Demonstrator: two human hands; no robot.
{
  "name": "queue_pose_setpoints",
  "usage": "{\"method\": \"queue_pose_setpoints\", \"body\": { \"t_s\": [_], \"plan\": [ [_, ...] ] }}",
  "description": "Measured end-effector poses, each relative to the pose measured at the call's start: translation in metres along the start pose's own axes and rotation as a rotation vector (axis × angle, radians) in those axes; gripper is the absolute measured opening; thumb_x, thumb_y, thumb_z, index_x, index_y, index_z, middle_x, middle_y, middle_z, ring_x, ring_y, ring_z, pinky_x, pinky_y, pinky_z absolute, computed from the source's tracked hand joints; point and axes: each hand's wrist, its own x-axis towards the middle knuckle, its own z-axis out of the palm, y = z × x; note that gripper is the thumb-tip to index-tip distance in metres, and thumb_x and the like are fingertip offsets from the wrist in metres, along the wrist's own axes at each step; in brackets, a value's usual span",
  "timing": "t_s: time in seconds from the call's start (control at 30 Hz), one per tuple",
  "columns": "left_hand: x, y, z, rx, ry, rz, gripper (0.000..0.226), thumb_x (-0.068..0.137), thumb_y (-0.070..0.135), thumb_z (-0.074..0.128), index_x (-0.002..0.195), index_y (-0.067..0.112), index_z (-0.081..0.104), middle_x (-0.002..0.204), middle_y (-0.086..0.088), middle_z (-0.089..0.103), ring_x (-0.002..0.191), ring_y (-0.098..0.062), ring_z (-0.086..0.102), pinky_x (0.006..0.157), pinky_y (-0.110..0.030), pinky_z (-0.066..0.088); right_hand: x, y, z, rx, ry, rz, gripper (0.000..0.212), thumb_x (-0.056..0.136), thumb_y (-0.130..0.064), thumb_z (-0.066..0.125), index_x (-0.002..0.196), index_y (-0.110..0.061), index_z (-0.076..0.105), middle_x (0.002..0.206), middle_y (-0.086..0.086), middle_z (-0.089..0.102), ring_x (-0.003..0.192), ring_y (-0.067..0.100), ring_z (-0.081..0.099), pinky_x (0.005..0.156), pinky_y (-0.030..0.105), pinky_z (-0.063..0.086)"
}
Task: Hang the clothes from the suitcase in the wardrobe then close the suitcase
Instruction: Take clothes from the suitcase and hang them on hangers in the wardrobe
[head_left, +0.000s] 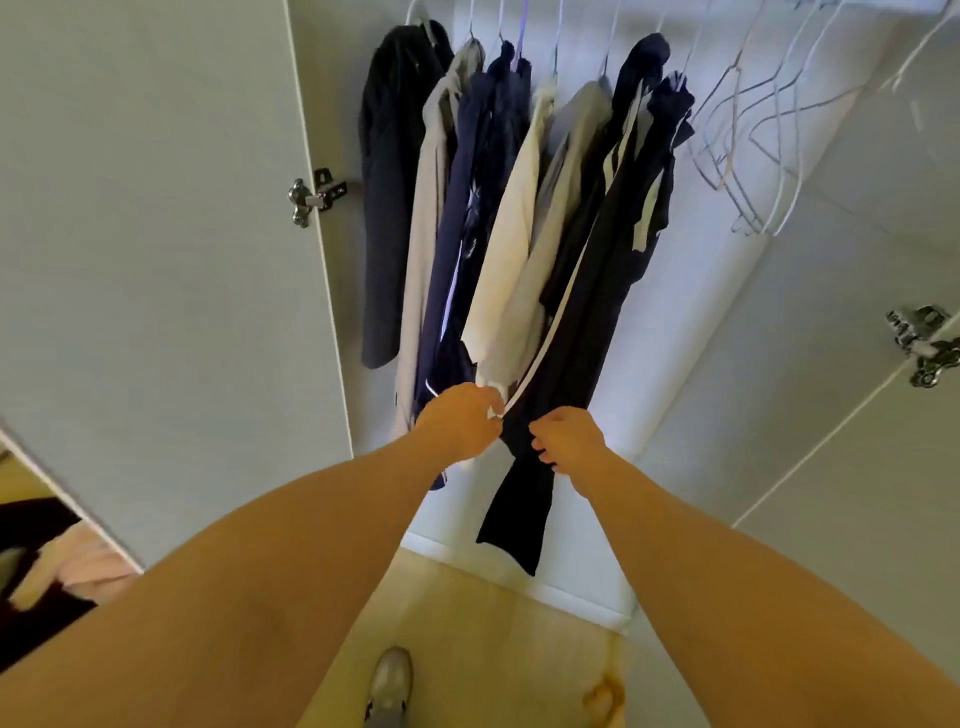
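Several garments hang on hangers in the open white wardrobe (691, 332). The rightmost is a pair of dark navy trousers with a white side stripe (587, 322); its legs reach down to the wardrobe floor edge. My left hand (460, 423) pinches the striped edge of the trousers low down. My right hand (569, 439) grips the dark cloth just beside it. Left of the trousers hang a cream shirt (506, 260), a navy garment (467, 223), a beige one and a dark jacket (387, 197). The suitcase is out of view.
Several bare white hangers (763, 135) hang on the rail at the right. The left door (156, 260) and right door (852, 415) stand open, hinges showing. Dark and pink cloth (47, 577) lies at the lower left. My shoe (389, 686) stands on the yellowish floor.
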Motion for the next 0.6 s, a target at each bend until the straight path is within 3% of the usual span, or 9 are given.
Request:
{"method": "queue_pose_setpoints", "body": {
  "t_s": [0.1,0.2,0.3,0.4,0.47,0.6],
  "plan": [
    [-0.048,-0.036,0.023,-0.041,-0.057,-0.167,0.023,0.095,0.022,0.045,0.111,0.016,0.060,0.119,-0.005,0.060,0.106,-0.026,0.055,0.086,-0.031,0.044,-0.022,0.021,0.047,-0.016,-0.128,0.041,0.018,0.091,-0.012,0.050,0.073,-0.012,0.050,0.075,0.006,0.057,0.071,0.021,0.054,0.070,0.031,0.048],
    [-0.102,-0.075,0.043,-0.093,-0.094,-0.365,0.024,0.094,0.022,0.044,0.111,0.024,0.060,0.120,0.001,0.059,0.108,-0.022,0.057,0.087,-0.029,0.045,-0.046,0.038,0.097,-0.036,-0.302,0.086,0.028,0.089,-0.005,0.048,0.063,-0.014,0.044,0.061,0.003,0.049,0.051,0.016,0.042,0.048,0.022,0.034],
    [-0.149,-0.112,0.054,-0.134,-0.128,-0.515,0.025,0.094,0.022,0.043,0.112,0.024,0.061,0.123,0.001,0.059,0.113,-0.021,0.055,0.091,-0.028,0.044,-0.062,0.048,0.144,-0.142,-0.431,0.057,0.029,0.087,-0.006,0.049,0.060,-0.014,0.043,0.061,0.003,0.048,0.050,0.017,0.042,0.046,0.023,0.031],
    [-0.190,-0.143,0.059,-0.195,-0.112,-0.639,0.024,0.094,0.022,0.044,0.109,0.022,0.063,0.123,-0.003,0.060,0.112,-0.024,0.056,0.094,-0.031,0.046,-0.078,0.047,0.183,-0.168,-0.516,0.079,0.025,0.092,-0.010,0.049,0.068,-0.017,0.046,0.065,0.000,0.049,0.052,0.011,0.046,0.044,0.017,0.038],
    [-0.215,-0.163,0.055,-0.206,-0.100,-0.699,0.025,0.096,0.021,0.043,0.112,0.020,0.062,0.124,-0.005,0.059,0.113,-0.025,0.055,0.094,-0.032,0.046,-0.094,0.039,0.208,-0.210,-0.586,0.094,0.018,0.093,-0.010,0.044,0.076,-0.018,0.044,0.065,-0.001,0.047,0.051,0.011,0.043,0.041,0.013,0.034],
    [-0.256,-0.209,0.044,-0.214,-0.111,-0.806,0.030,0.098,0.019,0.039,0.121,0.018,0.058,0.129,-0.005,0.055,0.117,-0.026,0.052,0.095,-0.035,0.046,-0.124,0.021,0.265,-0.334,-0.673,0.036,0.014,0.091,-0.013,0.044,0.078,-0.017,0.047,0.066,-0.001,0.052,0.052,0.013,0.043,0.049,0.020,0.032]
  ]
}}
